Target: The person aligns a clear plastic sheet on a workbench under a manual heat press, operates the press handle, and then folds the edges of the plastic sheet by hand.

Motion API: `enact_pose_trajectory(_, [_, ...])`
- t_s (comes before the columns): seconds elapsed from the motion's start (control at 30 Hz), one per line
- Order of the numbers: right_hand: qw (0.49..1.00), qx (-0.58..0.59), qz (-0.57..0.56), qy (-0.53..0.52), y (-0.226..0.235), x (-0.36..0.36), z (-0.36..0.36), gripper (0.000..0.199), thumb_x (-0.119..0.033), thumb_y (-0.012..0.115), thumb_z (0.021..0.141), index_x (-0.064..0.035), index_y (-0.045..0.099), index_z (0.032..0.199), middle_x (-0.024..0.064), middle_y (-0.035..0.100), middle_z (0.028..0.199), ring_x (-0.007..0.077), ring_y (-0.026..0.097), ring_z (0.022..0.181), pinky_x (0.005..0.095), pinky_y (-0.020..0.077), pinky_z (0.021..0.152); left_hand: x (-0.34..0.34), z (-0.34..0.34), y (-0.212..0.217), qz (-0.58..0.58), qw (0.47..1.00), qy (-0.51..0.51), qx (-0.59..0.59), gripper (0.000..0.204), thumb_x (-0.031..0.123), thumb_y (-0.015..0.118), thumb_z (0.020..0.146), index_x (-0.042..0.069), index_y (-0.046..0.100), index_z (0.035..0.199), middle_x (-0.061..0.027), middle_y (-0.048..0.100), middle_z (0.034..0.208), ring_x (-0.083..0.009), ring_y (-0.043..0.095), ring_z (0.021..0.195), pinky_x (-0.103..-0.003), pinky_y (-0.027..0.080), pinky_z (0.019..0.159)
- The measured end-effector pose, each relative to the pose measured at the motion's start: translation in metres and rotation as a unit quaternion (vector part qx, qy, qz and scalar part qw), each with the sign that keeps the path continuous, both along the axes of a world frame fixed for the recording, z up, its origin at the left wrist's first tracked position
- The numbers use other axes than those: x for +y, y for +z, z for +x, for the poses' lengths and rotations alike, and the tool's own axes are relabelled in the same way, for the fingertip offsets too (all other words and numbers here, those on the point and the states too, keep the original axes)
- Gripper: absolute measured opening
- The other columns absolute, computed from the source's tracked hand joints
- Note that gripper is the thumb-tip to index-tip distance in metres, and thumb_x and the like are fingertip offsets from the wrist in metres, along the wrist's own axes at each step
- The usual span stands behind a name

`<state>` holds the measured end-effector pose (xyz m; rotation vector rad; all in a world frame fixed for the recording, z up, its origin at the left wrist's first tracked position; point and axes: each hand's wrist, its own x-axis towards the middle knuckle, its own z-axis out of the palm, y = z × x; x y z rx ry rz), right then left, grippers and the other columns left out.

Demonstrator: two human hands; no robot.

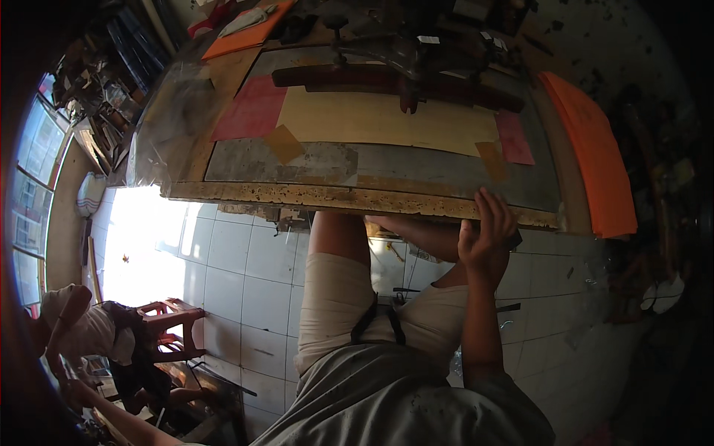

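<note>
My right hand [487, 230] rests at the near edge of the worktable [357, 199], right of the middle. Its fingers stretch over the worn wooden edge, with the thumb apart, and nothing shows in its grasp. A dark thing beside the palm is too dim to name. My left arm reaches far out to the left, and my left hand [72, 388] is small and dim there, its fingers unclear. On the tabletop's grey plate [245, 169] lies a long cream sheet [379, 123], with pink sheets [249, 109] at its ends and tan patches [284, 145] along its near edge.
A dark metal frame with a reddish bar [461, 91] spans the table's far side. Folded orange material [587, 156] lies at the right, and an orange sheet [249, 28] at the far left. Another person [93, 331] sits on a reddish stool [175, 327] at the left.
</note>
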<state>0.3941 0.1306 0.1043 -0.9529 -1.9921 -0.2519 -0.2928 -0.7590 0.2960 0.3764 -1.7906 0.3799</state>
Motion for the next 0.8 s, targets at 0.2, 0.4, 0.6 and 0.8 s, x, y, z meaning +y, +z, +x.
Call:
enact_pose_trajectory(0.2, [0.998, -0.046, -0.002, -0.042, 0.011, -0.008, 0.010, 0.051, -0.041, 0.044, 0.106, -0.0037, 0.060, 0.136, 0.0113, 0.059, 0.143, 0.0363, 0.050, 0.135, 0.0527, 0.0359, 0.116, 0.178, 0.004, -0.051, 0.011, 0.992, -0.121, 0.021, 0.073, 0.061, 0.062, 0.096, 0.000, 0.059, 0.137, -0.0266, 0.063, 0.130, -0.0460, 0.064, 0.115, -0.058, 0.052, 0.099])
enact_pose_trajectory(0.4, [0.998, -0.039, 0.025, -0.036, 0.000, -0.001, 0.003, 0.053, -0.044, 0.039, 0.108, -0.0039, 0.061, 0.134, 0.0105, 0.060, 0.141, 0.0346, 0.051, 0.134, 0.0533, 0.0357, 0.115, 0.523, 0.053, -0.084, 0.033, 0.788, -0.596, -0.153, 0.059, 0.027, 0.074, 0.097, 0.003, 0.053, 0.146, -0.0219, 0.056, 0.143, -0.0389, 0.051, 0.137, -0.050, 0.041, 0.114])
enact_pose_trajectory(0.6, [0.996, 0.053, 0.068, -0.018, -0.020, 0.013, -0.002, 0.058, -0.054, 0.039, 0.106, -0.0084, 0.070, 0.125, 0.0056, 0.067, 0.133, 0.0283, 0.054, 0.131, 0.0501, 0.0275, 0.116, 0.716, 0.045, -0.071, -0.148, 0.736, -0.584, -0.309, 0.106, 0.065, 0.075, 0.083, 0.013, 0.029, 0.163, -0.0248, 0.025, 0.167, -0.0426, 0.024, 0.155, -0.059, 0.023, 0.123])
enact_pose_trajectory(0.8, [0.991, 0.056, 0.113, -0.045, -0.032, 0.018, 0.003, 0.053, -0.053, 0.040, 0.105, -0.0151, 0.073, 0.121, 0.0021, 0.068, 0.129, 0.0236, 0.053, 0.128, 0.0463, 0.0284, 0.113, 0.762, 0.036, -0.081, -0.134, 0.711, -0.562, -0.401, 0.101, 0.040, 0.084, 0.080, 0.013, 0.031, 0.162, -0.0198, 0.051, 0.147, -0.0459, 0.047, 0.135, -0.058, 0.038, 0.111])
